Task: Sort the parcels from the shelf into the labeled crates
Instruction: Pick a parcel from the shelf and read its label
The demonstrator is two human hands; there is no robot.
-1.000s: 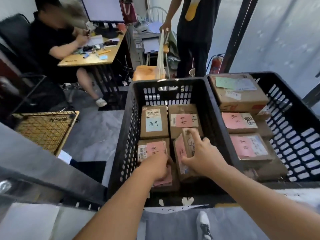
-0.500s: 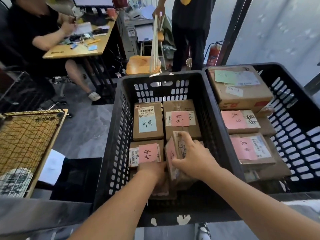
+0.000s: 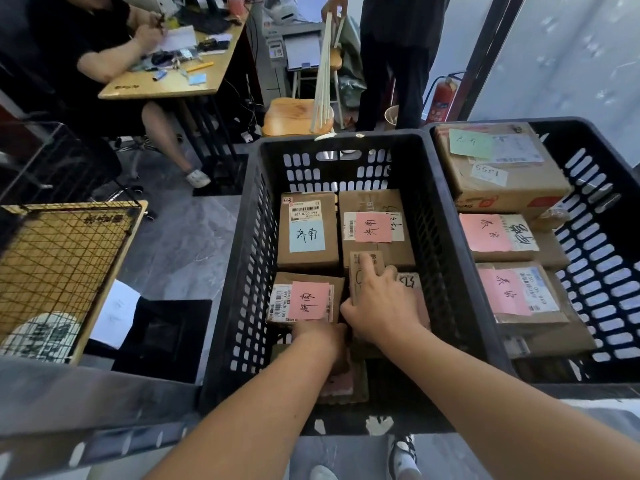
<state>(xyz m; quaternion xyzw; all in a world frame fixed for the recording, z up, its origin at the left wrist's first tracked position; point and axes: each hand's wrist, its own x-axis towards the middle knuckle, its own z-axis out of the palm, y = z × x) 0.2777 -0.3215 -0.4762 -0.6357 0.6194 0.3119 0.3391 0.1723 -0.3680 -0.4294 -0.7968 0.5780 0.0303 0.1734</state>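
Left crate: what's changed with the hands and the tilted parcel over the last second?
The right hand has kept its grip on the small upright parcel and lowered it deeper into the left crate, beside the pink-labelled parcel. The left hand has sunk lower, its fingers now hidden among the parcels. Nothing was let go. The other labelled parcels and the right crate stayed put.

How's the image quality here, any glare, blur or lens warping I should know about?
Head view: wide-angle warping bows the crate walls outward; the parcel labels read sharp at centre; bright daylight washes out the curtain at upper right; the near crate interior by the left hand sits in shadow; edges look softer.
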